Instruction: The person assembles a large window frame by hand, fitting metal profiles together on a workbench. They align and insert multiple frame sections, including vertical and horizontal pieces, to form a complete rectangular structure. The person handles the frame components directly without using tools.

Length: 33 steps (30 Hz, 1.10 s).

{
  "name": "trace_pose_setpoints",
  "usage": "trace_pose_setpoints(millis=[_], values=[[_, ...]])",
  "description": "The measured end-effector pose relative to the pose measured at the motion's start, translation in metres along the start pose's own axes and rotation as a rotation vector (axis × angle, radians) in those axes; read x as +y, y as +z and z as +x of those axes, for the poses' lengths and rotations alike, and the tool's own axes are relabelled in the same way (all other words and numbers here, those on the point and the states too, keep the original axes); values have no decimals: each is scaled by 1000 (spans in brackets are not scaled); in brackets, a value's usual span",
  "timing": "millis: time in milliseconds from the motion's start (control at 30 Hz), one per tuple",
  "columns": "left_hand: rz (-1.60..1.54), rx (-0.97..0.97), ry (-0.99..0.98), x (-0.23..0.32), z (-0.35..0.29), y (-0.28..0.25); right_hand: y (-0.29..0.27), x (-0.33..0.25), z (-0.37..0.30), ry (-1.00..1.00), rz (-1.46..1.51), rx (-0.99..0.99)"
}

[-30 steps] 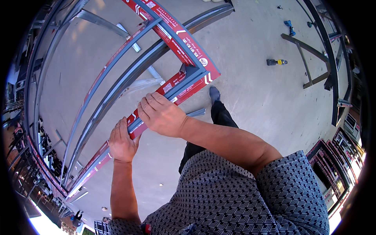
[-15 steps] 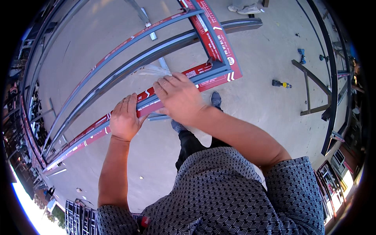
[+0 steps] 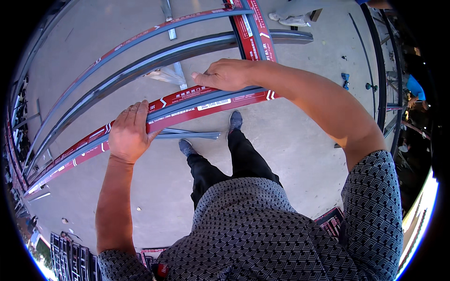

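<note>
A long metal window or door frame (image 3: 168, 115), grey with red protective film, slants across in front of me. My left hand (image 3: 129, 132) is wrapped over its near bar, thumb on the near side. Farther right along that bar, my right hand (image 3: 226, 74) lies at the far edge with its fingers curled. One fingertip or thumb points left; the other fingers are hidden, so what they hold cannot be seen. A crumpled translucent strip (image 3: 164, 76) shows just left of this hand; whether they touch is unclear. My right forearm covers part of the frame's right corner.
Beyond the near bar runs a dark metal beam (image 3: 187, 48). Thin grey strips (image 3: 187, 135) lie by my feet. A blue power tool (image 3: 345, 80) rests on the floor at right. Another person in a blue top (image 3: 415, 87) is at far right; someone's shoes (image 3: 295, 20) show at the top.
My right hand has moved from around the near bar to its far edge, with the forearm raised across the corner. The view has shifted, and the left hand still grips the bar.
</note>
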<state>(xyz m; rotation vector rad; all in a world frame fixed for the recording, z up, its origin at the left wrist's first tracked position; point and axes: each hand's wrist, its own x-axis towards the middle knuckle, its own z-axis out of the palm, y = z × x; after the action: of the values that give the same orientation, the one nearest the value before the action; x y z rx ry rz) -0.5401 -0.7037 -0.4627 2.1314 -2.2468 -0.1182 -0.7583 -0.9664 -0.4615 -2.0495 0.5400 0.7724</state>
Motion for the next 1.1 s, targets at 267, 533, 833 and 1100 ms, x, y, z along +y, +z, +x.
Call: trace_pose_setpoints(millis=[267,533,833,1100], values=[[-16,33,3,-2,1,3,-51,16,13,-196,0,358],[13,59,13,0,-5,2,-71,19,35,-148,434,292],[-11,78,16,-3,-3,3,-74,-5,44,-6,1211,346],[-3,106,28,-1,-2,0,-83,-14,60,-200,1585,651]])
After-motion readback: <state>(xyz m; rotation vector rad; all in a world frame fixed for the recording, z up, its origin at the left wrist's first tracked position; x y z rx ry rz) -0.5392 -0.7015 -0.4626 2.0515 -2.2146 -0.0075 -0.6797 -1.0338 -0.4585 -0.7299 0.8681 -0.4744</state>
